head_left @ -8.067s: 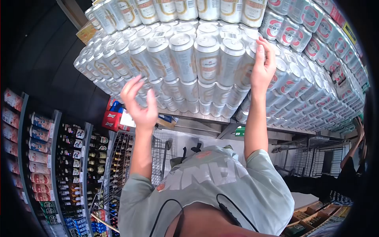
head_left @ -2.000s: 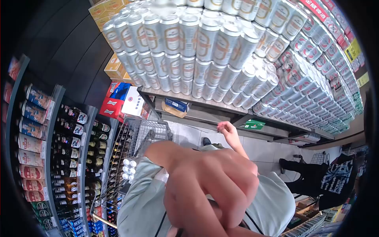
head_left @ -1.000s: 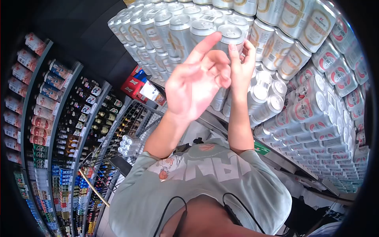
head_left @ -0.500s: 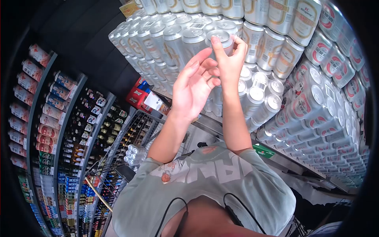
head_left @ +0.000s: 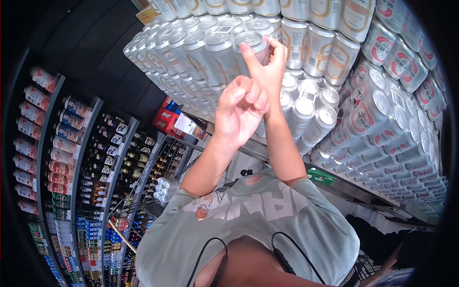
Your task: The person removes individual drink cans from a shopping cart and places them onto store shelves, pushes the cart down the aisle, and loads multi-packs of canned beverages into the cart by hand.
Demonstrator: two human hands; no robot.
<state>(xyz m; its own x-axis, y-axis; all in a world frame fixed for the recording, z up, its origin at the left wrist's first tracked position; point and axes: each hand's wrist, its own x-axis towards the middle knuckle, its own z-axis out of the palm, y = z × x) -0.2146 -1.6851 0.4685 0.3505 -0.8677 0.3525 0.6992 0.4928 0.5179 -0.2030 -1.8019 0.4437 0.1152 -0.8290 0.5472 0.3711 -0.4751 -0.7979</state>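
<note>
My right hand (head_left: 268,71) is partly closed around the corner can (head_left: 250,44), a silver one at the near edge of a tall stack of pale cans (head_left: 203,60), with the thumb pressed on its top rim and the fingers bent around its right side. The corner can stands upright, top centre in my view, beside its neighbours in the stack. Below it and slightly left, my left hand (head_left: 240,111) is loosely curled, palm toward me, fingers folded in, with nothing visible in its grasp (it overlaps my right wrist in view, so I cannot tell whether they touch). To the right of the corner can and lower, a cluster of can tops (head_left: 306,106) shows, and farther right rises a heap of red-marked cans (head_left: 377,129). Below and left of it are a red carton (head_left: 165,119) and, lower, a wire cart (head_left: 138,205) with a small pack of cans (head_left: 165,190); shelves of bottles and cans (head_left: 64,158) curve far left. Below and right of it sits a green box (head_left: 321,177), and lower still, another person's dark clothing (head_left: 375,239).
</note>
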